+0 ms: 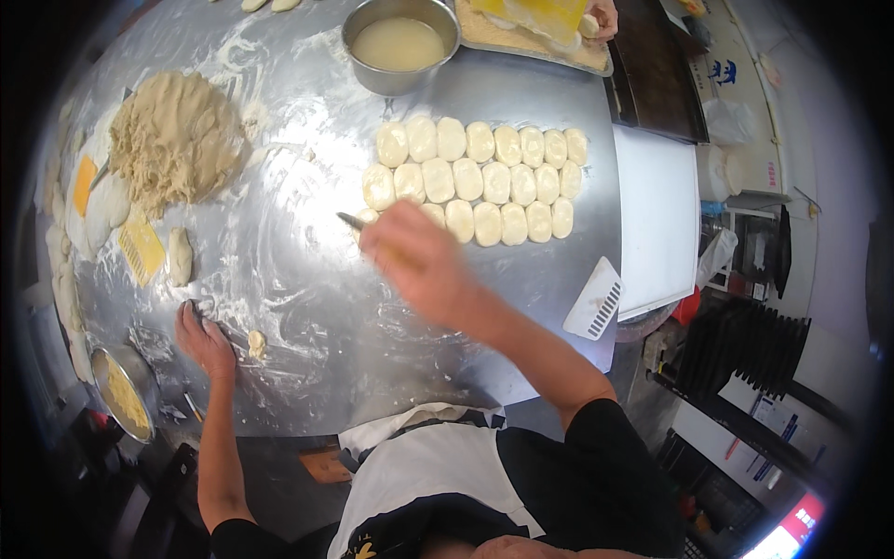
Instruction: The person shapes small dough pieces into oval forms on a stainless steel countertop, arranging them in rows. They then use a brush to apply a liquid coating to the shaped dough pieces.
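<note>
My right hand [422,262], blurred, is closed around a thin tool with a dark tip [349,221], probably a brush. It passes over the near left end of three rows of oval dough pieces [496,183], whose tops look pale and glossy. Part of the nearest row is hidden under the hand. My left hand [204,341] rests on the floured steel table [293,391] with nothing visible in it. A small dough roll [180,257] lies just beyond its fingertips, and a dough scrap [256,344] sits to its right.
Farther left stands a large dough mound [178,136], near a yellow scraper [142,251]. A metal pot of cloudy liquid [398,45] is at the back. Another person's hand [602,19] holds dough over a tray [531,56]. A white scraper [594,300] lies right; a filling bowl [126,395], left.
</note>
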{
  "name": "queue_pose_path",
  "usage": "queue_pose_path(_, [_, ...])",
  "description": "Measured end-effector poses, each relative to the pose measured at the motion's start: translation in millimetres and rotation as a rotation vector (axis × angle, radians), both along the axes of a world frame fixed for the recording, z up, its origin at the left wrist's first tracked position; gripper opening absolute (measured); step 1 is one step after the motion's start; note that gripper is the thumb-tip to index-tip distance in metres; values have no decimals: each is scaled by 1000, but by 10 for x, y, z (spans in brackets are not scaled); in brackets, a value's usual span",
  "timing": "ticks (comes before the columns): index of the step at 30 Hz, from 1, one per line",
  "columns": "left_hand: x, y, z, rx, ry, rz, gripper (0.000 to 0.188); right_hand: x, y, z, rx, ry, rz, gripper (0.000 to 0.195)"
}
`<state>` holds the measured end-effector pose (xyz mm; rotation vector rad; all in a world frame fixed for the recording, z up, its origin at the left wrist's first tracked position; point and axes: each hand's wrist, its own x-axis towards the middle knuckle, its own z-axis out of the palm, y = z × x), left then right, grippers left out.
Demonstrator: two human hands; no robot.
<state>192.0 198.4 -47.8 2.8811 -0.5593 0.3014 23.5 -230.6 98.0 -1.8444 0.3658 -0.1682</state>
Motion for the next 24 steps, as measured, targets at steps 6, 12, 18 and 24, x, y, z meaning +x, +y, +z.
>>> queue_pose_path(6, [35, 87, -87, 17, -13, -2, 51, 439, -1181, -607, 688, -117, -695, 16])
queue_pose_path(12, [33, 131, -99, 13, -40, -45, 52, -246, -1679, -199, 88, -243, -816, 16])
queue_pose_path(18, [49, 180, -111, 61, -40, -43, 53, -661, -1543, -396, -779, -100, -352, 33])
queue_pose_path(24, [82, 224, -93, 31, -34, -64, 53, -514, -348, -279, -570, -127, -74, 24])
